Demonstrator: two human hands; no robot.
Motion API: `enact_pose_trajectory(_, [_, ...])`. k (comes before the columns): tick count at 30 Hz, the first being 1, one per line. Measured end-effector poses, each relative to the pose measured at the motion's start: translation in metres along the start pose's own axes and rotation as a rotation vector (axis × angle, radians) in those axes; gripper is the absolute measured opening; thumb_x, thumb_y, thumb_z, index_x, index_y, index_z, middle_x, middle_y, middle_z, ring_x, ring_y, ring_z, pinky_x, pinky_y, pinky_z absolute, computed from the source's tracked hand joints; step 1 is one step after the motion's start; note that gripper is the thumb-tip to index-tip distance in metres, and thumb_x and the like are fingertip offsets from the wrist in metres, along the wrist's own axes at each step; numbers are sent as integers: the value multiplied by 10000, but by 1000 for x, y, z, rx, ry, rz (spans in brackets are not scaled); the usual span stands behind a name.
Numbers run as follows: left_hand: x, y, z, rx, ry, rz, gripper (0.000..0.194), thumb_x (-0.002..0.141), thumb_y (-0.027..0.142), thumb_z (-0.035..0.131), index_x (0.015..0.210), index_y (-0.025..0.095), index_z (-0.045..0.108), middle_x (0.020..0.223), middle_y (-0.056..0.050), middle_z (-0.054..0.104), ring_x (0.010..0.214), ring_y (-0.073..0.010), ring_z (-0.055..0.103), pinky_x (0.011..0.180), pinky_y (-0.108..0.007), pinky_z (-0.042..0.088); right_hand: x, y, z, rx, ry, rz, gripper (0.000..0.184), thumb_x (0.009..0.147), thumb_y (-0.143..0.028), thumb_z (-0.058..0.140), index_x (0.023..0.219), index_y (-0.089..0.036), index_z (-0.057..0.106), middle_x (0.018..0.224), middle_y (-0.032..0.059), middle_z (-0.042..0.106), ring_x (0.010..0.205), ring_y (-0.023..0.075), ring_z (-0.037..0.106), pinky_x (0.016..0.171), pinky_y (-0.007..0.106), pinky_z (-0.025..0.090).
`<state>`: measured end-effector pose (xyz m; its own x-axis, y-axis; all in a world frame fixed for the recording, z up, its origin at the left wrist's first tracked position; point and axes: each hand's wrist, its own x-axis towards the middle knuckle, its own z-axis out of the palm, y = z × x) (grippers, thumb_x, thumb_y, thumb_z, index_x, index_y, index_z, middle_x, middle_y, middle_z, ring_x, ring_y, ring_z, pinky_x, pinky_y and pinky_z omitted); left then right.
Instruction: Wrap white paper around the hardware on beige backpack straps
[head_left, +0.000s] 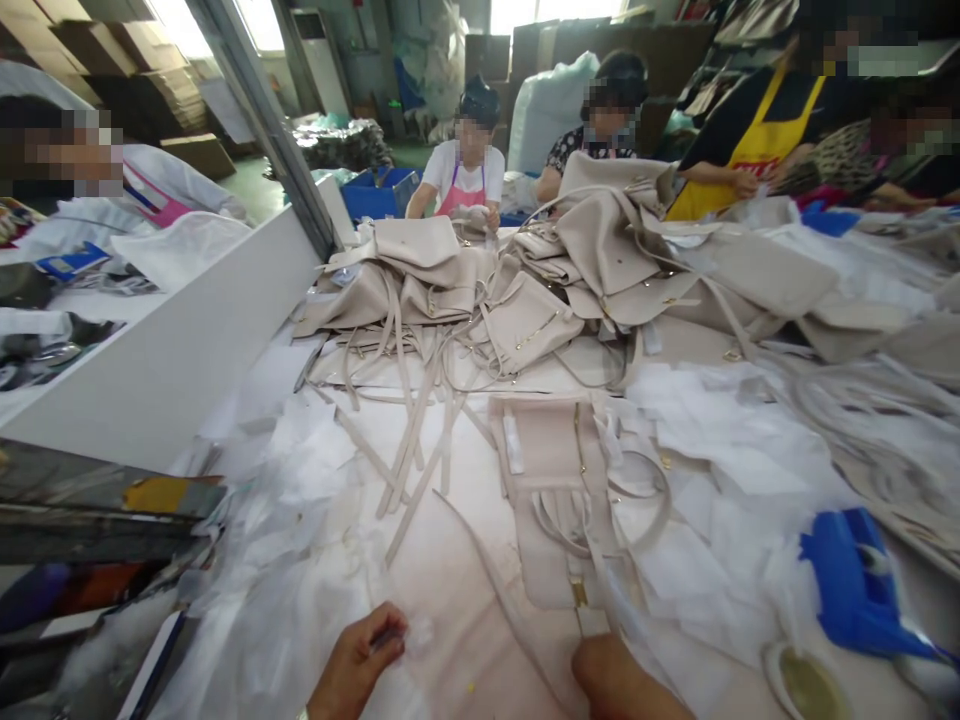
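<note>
My left hand [361, 662] is closed in a pinch at the front of the table, beside a wisp of clear plastic film [421, 632]. What lies between its fingertips is too small to make out. My right hand [619, 678] is curled at the near end of a beige leather bag [551, 560], over a short beige strap end [592, 622] below a gold clasp [577, 590]. The fingers are mostly hidden under the hand. The bag lies flat, with looped straps [649, 490] on it and at its right. A long loose beige strap [487, 570] runs between my hands.
More beige bags [420, 280] are piled across the back, straps trailing forward. White tissue sheets [720, 450] lie at right, near a blue tape dispenser [855, 580]. Crumpled clear plastic [277, 570] covers the left, below a white partition [172, 340]. Several co-workers sit or stand around.
</note>
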<state>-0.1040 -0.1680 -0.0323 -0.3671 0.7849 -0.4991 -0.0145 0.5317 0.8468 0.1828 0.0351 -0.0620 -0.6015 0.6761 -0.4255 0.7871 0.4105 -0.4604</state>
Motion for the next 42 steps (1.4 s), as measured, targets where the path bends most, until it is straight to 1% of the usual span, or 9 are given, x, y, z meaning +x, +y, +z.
enact_pose_trajectory(4, [2, -1, 2, 15, -14, -18, 197, 759, 398, 571, 757, 202, 562, 725, 13, 562, 751, -191, 514, 700, -265, 401, 10, 13, -37, 23, -22, -57, 149, 790, -301, 493, 739, -236, 617, 708, 31, 678, 706, 208, 644, 638, 300, 443])
enact_pose_trajectory(9, [12, -7, 5, 98, -39, -19, 252, 734, 460, 562, 721, 208, 558, 693, 8, 569, 722, -196, 518, 691, -268, 407, 29, 51, -76, -163, 319, 8, 267, 878, -172, 336, 1032, -211, 551, 969, 74, 636, 898, 201, 597, 748, 292, 430])
enact_pose_trajectory(13, [23, -13, 8, 129, -71, 5, 290, 723, 498, 551, 712, 209, 550, 686, 6, 564, 710, -194, 507, 682, -270, 401, 41, 62, -77, -471, 235, -112, 322, 817, -38, 370, 994, -191, 591, 940, 92, 594, 859, 219, 550, 723, 301, 393])
enact_pose_trajectory(17, [28, -17, 10, 104, -111, 24, 273, 729, 475, 543, 722, 202, 540, 690, 3, 557, 708, -192, 495, 676, -274, 382, 50, 38, -78, -551, 177, -152, 233, 805, -39, 423, 766, -188, 599, 864, 86, 589, 847, 226, 530, 707, 306, 358])
enact_pose_trajectory(25, [23, -20, 23, -10, -176, -3, 170, 676, 344, 557, 691, 182, 510, 663, 13, 499, 688, -178, 452, 651, -280, 338, 68, -47, -106, -285, 32, -219, 103, 852, -259, 490, 822, -200, 569, 742, 39, 651, 686, 179, 598, 587, 264, 291])
enact_pose_trajectory(30, [25, -20, 29, -34, -153, 4, 93, 659, 252, 525, 709, 175, 514, 668, 20, 490, 696, -168, 442, 653, -276, 326, 106, -83, -94, -39, 78, -204, 150, 840, -340, 530, 812, -194, 548, 697, 31, 649, 689, 182, 607, 579, 247, 302])
enact_pose_trajectory(36, [32, -24, 34, -12, -126, -20, 70, 614, 199, 500, 676, 167, 503, 629, 28, 457, 661, -158, 419, 627, -280, 305, 151, -99, -46, 170, 26, -125, 155, 899, -271, 379, 881, -176, 501, 627, -17, 644, 486, 114, 584, 505, 210, 378])
enact_pose_trajectory(39, [34, -29, 34, -35, -86, -44, 72, 611, 170, 492, 681, 167, 504, 641, 27, 470, 672, -159, 433, 638, -281, 315, 150, -94, -47, 173, 46, -112, 119, 862, -232, 424, 916, -171, 511, 699, 10, 664, 609, 145, 626, 576, 235, 414])
enact_pose_trajectory(42, [37, -37, 33, -35, -54, -54, 72, 612, 160, 497, 681, 164, 515, 643, 26, 483, 670, -158, 441, 638, -280, 315, 126, -87, -63, 119, 76, -122, 89, 838, -251, 476, 857, -185, 534, 760, 39, 661, 739, 195, 623, 653, 279, 404])
